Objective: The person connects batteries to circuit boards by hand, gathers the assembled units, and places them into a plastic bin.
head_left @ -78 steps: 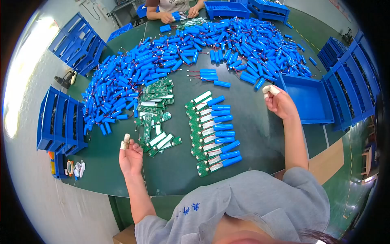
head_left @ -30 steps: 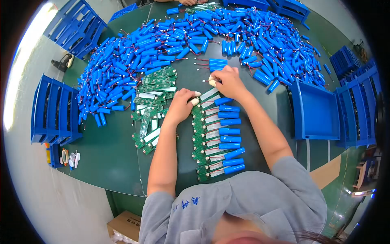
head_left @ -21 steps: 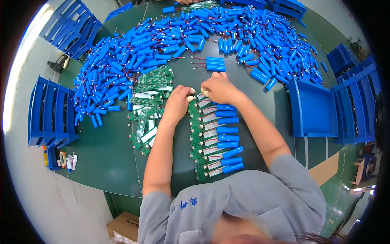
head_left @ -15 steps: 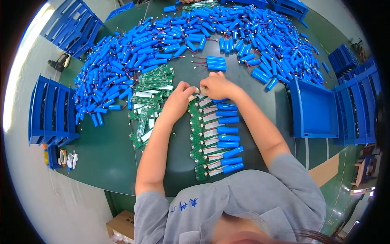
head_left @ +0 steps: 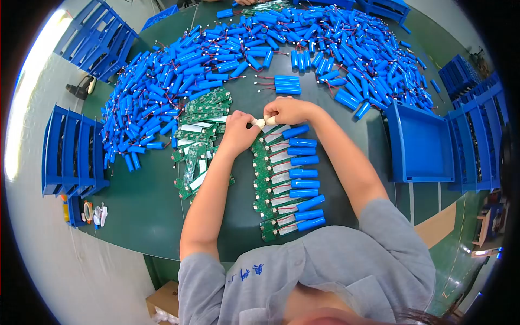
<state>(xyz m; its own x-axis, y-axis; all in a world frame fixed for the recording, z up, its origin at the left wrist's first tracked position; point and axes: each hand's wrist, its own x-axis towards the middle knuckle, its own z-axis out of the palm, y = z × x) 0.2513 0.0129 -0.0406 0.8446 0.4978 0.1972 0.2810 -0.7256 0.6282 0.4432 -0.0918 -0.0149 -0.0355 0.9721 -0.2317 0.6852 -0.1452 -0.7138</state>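
My left hand (head_left: 241,131) and my right hand (head_left: 288,110) meet at the far end of a row of green circuit boards (head_left: 262,177). Pale finger covers sit on the fingertips of both. The fingers of each hand are pinched together, and whatever lies between them is too small and covered to make out. Just below my right hand is the row's farthest blue battery (head_left: 296,131). Down the row, several blue batteries (head_left: 304,172) lie beside the boards, with red and dark wires running to small white connectors over pale strips.
A large heap of wired blue batteries (head_left: 179,67) arcs across the table's far side. Loose circuit boards (head_left: 206,111) are piled left of my left forearm. A small battery group (head_left: 287,84) lies beyond my hands. Blue bins (head_left: 420,143) stand right, blue racks (head_left: 73,151) left.
My fingertips have drawn closer together, the right hand shifting slightly left and toward me. The row's farthest battery shows more fully now. The rest of the row looks the same.
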